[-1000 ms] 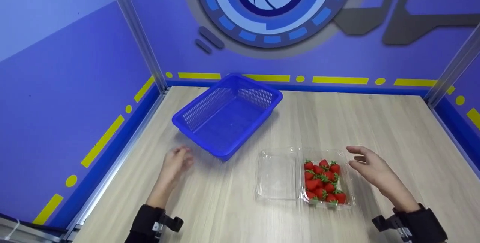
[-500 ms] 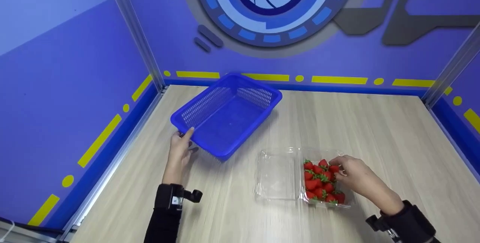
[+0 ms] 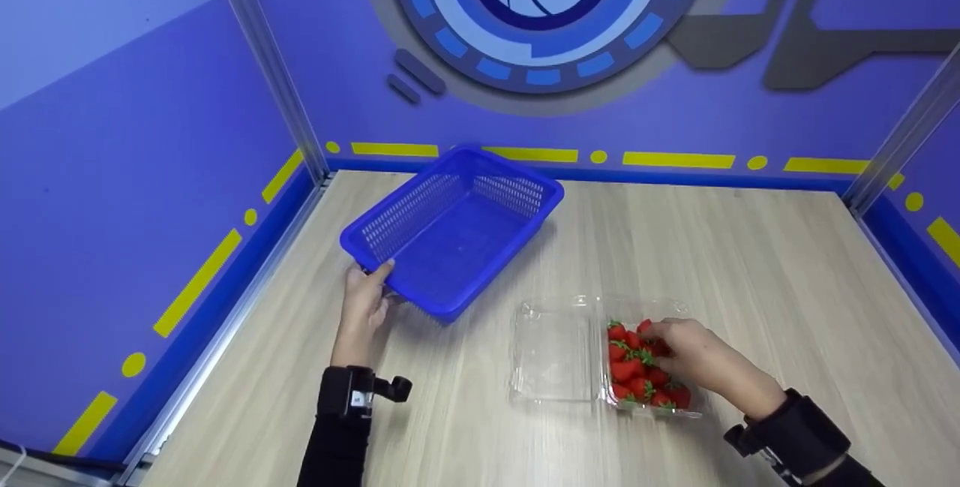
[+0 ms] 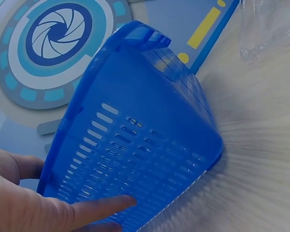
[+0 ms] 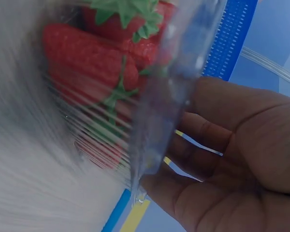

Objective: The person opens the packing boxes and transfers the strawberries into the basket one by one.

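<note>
A blue plastic basket (image 3: 465, 247) with slotted sides stands on the table, turned at an angle. My left hand (image 3: 361, 307) grips its near left corner, thumb over the rim. In the left wrist view, that hand's fingers (image 4: 106, 208) lie along the outside of the slotted wall. A clear clamshell box (image 3: 555, 352) lies unfolded, with several red strawberries (image 3: 626, 371) in its right half. My right hand (image 3: 694, 352) reaches over the box's right wall among the upper strawberries. Its fingertips are hidden, and whether they pinch a strawberry does not show.
The wooden tabletop (image 3: 795, 277) runs back to a blue printed wall (image 3: 315, 44) with yellow marks. Metal posts (image 3: 274, 74) stand at the back corners. Both wrists wear black bands with small camera mounts (image 3: 394, 389).
My left hand has gone from beside the basket to gripping its corner. The right hand has moved left from outside the box to among the strawberries. Basket and box stay about where they were.
</note>
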`<state>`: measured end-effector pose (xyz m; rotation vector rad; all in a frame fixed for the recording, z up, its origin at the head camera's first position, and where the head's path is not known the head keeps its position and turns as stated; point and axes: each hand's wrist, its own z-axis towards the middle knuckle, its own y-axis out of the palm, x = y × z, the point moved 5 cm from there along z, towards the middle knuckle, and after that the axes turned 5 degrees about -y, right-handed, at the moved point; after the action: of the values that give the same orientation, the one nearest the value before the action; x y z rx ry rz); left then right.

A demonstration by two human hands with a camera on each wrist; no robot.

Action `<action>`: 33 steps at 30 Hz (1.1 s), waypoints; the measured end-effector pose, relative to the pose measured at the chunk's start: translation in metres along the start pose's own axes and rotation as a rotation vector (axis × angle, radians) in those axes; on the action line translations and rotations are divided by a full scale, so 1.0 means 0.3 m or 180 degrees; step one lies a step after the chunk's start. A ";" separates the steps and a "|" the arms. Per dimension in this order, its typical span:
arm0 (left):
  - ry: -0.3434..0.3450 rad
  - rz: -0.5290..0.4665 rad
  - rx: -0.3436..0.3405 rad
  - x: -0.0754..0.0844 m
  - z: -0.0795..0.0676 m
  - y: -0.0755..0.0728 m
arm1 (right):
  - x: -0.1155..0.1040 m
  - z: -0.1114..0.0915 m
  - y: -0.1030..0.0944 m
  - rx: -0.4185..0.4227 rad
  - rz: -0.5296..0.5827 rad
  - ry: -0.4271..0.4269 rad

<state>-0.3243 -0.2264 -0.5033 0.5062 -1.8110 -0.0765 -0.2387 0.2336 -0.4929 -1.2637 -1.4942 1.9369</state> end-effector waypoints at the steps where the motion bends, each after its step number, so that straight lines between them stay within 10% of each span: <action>1: 0.0007 0.0007 0.0015 0.000 0.000 0.000 | -0.001 0.003 0.003 -0.0031 0.0018 0.0019; 33: -0.0143 0.0110 -0.0154 0.037 0.013 -0.051 | -0.004 0.007 0.026 0.0117 -0.0020 0.0037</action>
<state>-0.3256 -0.2452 -0.4991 0.4420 -1.8566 -0.1085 -0.2381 0.2288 -0.4996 -1.2511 -1.4485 1.9407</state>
